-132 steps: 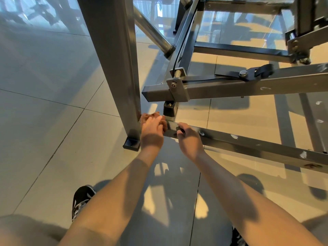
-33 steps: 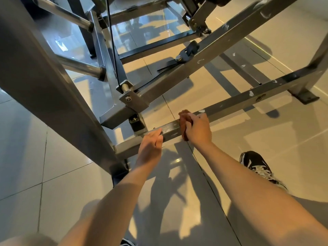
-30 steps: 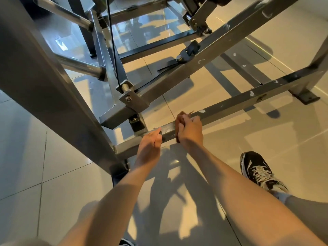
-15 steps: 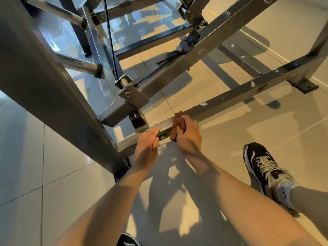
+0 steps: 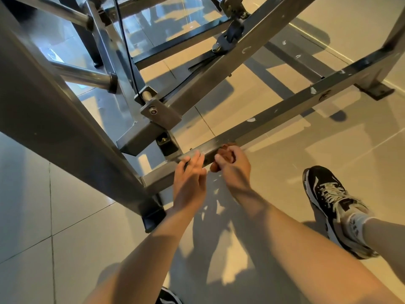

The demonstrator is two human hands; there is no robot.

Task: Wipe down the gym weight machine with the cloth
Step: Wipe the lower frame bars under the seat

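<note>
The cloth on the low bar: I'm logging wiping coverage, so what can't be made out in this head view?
- Cloth: mostly hidden inside the right hand; its size and contact patch are unclear.
- Low bar: its underside faces away.
- Left hand: the palm hides how it grips the bar.
- Machine's upper frame: cut off by the top edge.

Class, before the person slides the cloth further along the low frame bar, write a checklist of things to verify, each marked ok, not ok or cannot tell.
1. Cloth gripped in the right hand: ok.
2. Cloth touching the low frame bar: ok, it is pressed against the bar's edge.
3. Left hand braced on the bar: ok, fingers rest on it beside the cloth.
4. Bar ahead free of obstacles: ok, only white specks and a bolt.
5. Shoe clear of the bar: ok.
6. Wiped section clean: cannot tell.
</note>
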